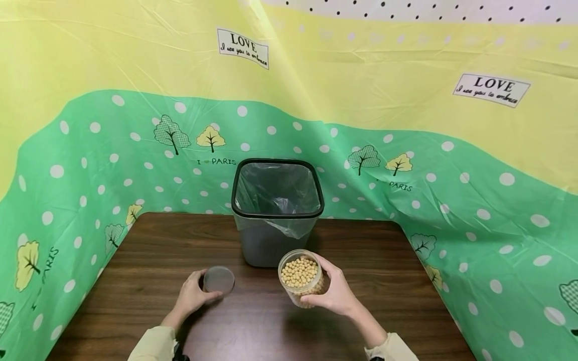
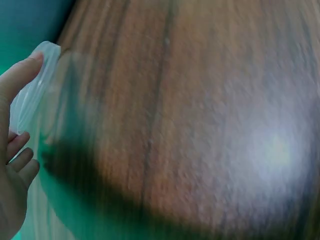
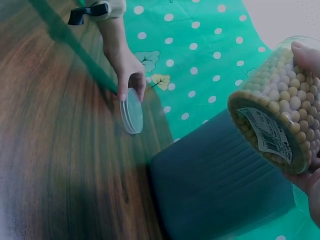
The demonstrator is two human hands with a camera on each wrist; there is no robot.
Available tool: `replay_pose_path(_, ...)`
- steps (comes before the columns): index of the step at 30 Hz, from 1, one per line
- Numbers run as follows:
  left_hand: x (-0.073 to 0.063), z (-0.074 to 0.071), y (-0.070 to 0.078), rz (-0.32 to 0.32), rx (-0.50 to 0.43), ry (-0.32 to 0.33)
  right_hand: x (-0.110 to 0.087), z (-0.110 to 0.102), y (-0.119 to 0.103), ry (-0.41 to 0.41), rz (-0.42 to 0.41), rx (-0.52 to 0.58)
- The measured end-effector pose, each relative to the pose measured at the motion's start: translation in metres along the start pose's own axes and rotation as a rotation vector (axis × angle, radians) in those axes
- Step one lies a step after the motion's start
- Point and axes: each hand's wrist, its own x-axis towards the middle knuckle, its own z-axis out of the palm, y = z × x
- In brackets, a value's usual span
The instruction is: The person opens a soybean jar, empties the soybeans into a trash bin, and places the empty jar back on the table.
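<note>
My right hand (image 1: 334, 291) grips a clear plastic jar (image 1: 311, 290) of round, pale yellow beans (image 1: 299, 272), its mouth uncovered and tipped slightly toward me. In the right wrist view the jar's base shows a white barcode label (image 3: 266, 134). My left hand (image 1: 193, 296) pinches a round translucent lid (image 1: 219, 279) by its edge, low over the table's left half. The left wrist view shows the thumb on one side of the lid (image 2: 35, 92). Behind the jar stands a dark grey bin (image 1: 271, 245) with a black rim and a clear plastic liner (image 1: 253, 193).
A dark brown wooden table (image 1: 149, 260) lies under everything. Green and yellow printed cloth (image 1: 135, 120) hangs behind the table and along both sides. The bin stands near the table's back edge, against the cloth.
</note>
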Motion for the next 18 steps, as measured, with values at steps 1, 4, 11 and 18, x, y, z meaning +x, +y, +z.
replay_pose_path(1, 0.000, 0.000, -0.001, 0.011, 0.014, 0.006, 0.000, 0.000, -0.002, 0.005, -0.004, 0.002)
replay_pose_path(4, -0.001, 0.001, -0.004, 0.042, 0.043, 0.024, 0.002, -0.002, -0.013, 0.023, -0.026, 0.015)
replay_pose_path(11, -0.002, 0.002, -0.011, 0.087, 0.121, 0.009, 0.006, -0.006, -0.032, 0.043, -0.032, 0.042)
replay_pose_path(18, -0.003, 0.000, -0.012, 0.124, 0.175, 0.004, 0.003, -0.006, -0.025, 0.052, -0.052, 0.067)
